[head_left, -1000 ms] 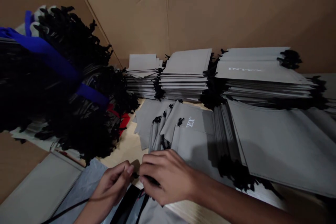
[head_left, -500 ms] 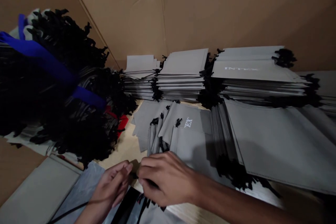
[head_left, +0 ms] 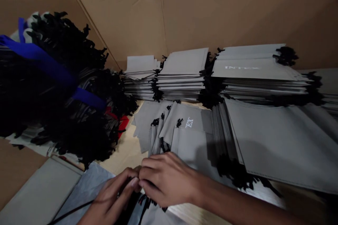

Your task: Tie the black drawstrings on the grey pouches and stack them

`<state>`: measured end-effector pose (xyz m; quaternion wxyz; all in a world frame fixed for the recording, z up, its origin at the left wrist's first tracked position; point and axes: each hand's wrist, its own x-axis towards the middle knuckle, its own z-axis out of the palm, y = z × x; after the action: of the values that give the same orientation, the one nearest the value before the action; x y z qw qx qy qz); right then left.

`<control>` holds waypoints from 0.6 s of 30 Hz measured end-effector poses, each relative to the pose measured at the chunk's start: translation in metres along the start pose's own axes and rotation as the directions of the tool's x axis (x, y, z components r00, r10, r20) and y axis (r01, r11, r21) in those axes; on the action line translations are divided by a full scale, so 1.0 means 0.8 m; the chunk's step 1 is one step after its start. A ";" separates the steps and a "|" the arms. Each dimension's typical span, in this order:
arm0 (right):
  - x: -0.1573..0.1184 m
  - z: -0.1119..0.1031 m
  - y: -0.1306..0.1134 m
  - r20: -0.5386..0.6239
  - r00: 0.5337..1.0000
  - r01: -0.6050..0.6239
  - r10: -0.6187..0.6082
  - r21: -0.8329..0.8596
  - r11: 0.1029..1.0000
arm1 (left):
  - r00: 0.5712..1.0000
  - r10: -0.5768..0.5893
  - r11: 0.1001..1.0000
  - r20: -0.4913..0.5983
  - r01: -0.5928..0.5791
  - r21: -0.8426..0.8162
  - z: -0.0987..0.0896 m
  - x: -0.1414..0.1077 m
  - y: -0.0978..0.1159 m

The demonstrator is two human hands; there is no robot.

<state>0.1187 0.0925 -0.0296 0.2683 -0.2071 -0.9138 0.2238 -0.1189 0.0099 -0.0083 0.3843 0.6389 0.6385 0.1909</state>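
At the bottom centre my left hand point(head_left: 117, 193) and my right hand point(head_left: 169, 179) meet, fingertips pinched together. Both are closed on a thin black cord point(head_left: 76, 210), which trails from the left hand to the lower left; the part between the fingers is mostly hidden. Just under the hands lies a grey fabric pouch point(head_left: 161, 217) with black cord ends by its top. Beyond my right hand are several more grey pouches point(head_left: 190, 144) with knotted black cords, one with white lettering.
Stacks of grey pouches point(head_left: 182, 64) stand along the cardboard wall point(head_left: 237, 10). A large grey pouch pile point(head_left: 280, 144) lies at right. At left is a heap of black-corded bundles point(head_left: 87, 126) tied with a blue strap point(head_left: 89, 98). Clear plastic point(head_left: 92, 179) lies near the left hand.
My left hand has moved right and closed up against the right hand's fingertips. The right hand has stayed almost in place.
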 end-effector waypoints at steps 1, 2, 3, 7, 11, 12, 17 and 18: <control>0.000 0.000 0.000 0.002 1.000 0.004 -0.004 0.005 1.000 | 1.000 0.014 1.000 0.014 -0.014 0.000 0.001 0.001 0.000; 0.000 0.001 0.000 0.001 1.000 0.009 -0.009 0.010 1.000 | 0.999 0.025 1.000 0.020 -0.025 -0.009 0.001 0.002 0.000; 0.000 0.001 0.000 -0.005 1.000 0.015 -0.015 0.016 1.000 | 0.999 0.033 0.999 0.022 -0.032 -0.029 0.002 0.005 0.000; 0.001 0.004 0.000 -0.065 0.997 0.037 -0.033 0.052 0.998 | 0.995 -0.039 0.963 0.094 0.063 -0.262 0.008 0.017 0.002; -0.001 0.006 0.001 -0.118 0.992 0.063 -0.052 0.086 0.994 | 0.961 -0.182 0.834 0.209 0.264 -0.484 0.018 0.022 0.002; -0.001 0.007 0.002 -0.125 0.991 0.065 -0.054 0.088 0.994 | 0.956 -0.218 0.810 0.195 0.288 -0.511 0.020 0.021 0.001; 0.000 0.010 0.004 -0.135 0.989 0.066 -0.055 0.078 0.995 | 0.934 -0.350 0.758 0.064 0.323 -0.566 0.018 0.020 -0.003; 0.001 0.010 0.004 -0.125 0.991 0.060 -0.052 0.067 0.996 | 0.937 -0.343 0.769 0.067 0.322 -0.552 0.016 0.022 -0.004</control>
<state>0.1145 0.0932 -0.0372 0.3377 -0.1851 -0.8924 0.2353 -0.1094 0.0230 -0.0229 0.5685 0.3728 0.6652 0.3089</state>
